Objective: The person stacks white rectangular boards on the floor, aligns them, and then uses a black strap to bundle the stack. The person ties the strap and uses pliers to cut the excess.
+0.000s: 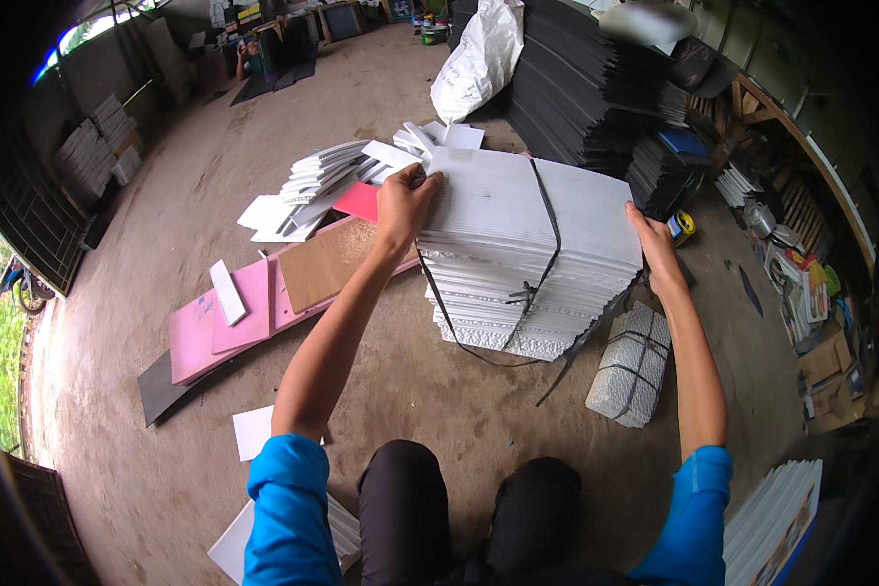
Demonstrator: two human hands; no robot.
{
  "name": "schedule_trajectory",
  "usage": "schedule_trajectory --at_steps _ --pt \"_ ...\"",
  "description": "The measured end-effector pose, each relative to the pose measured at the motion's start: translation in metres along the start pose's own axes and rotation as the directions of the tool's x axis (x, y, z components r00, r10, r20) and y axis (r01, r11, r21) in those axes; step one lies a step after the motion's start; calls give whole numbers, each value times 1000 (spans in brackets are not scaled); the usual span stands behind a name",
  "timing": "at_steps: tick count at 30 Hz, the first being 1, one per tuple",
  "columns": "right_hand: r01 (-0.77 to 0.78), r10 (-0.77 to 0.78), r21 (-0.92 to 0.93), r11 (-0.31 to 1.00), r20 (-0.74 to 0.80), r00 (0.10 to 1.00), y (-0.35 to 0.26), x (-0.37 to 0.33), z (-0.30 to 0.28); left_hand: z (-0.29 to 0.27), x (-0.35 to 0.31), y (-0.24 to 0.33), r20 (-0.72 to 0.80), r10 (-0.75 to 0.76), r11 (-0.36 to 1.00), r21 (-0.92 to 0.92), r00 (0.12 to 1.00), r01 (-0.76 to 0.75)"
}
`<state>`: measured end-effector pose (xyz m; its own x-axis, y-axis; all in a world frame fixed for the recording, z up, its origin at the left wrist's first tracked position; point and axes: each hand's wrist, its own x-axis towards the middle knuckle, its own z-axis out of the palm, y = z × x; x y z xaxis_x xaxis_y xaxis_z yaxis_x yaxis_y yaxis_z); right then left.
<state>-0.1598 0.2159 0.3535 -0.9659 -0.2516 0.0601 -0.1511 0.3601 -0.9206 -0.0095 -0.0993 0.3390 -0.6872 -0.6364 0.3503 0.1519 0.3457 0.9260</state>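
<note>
A tall bundle of white foam-like sheets (498, 195) stands on the floor in front of my knees. A black strap (547, 210) runs over its top and down the near side, with a knot partway down that side. My left hand (407, 203) is closed at the left edge of the upper sheets, its fingers curled in. On the opposite edge, my right hand (657, 256) grips the stack with the thumb near the top corner; its other fingers are partly hidden. A smaller white bundle (631, 369), bound with dark straps, lies beside the stack under my right forearm.
Pink boards (210, 327) and a brown board (322, 266) lie to the left. Loose white sheets (313, 186) are heaped behind them. Dark sheets (566, 88) are piled at the back, next to a white sack (481, 63). A yellow-and-blue tin (683, 228) stands right.
</note>
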Motion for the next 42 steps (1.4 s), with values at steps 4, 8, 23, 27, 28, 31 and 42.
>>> schedule_trajectory --at_steps 4,8,23,27,28,31,42 --pt "-38 37 -175 984 -11 999 7 16 13 10 18 -15 -35 17 986 166 999 -11" --pt "-2 -26 -254 967 -106 994 11 44 43 -1 37 -28 -67 -74 950 300 995 91" --pt "-244 239 29 969 121 963 5 44 50 3 46 -36 -121 -222 913 322 968 250" --pt "-153 150 110 982 35 988 5 24 53 6 31 -28 -157 -7 940 335 988 60" --pt "-115 117 124 986 -3 993 6 22 52 5 26 -20 -151 44 942 336 988 9" --pt "68 -52 91 994 -160 986 13 12 52 1 7 -13 -191 291 908 364 937 -208" --pt "413 -448 -182 892 -475 757 15 -3 11 33 -14 6 -275 461 886 194 844 -421"
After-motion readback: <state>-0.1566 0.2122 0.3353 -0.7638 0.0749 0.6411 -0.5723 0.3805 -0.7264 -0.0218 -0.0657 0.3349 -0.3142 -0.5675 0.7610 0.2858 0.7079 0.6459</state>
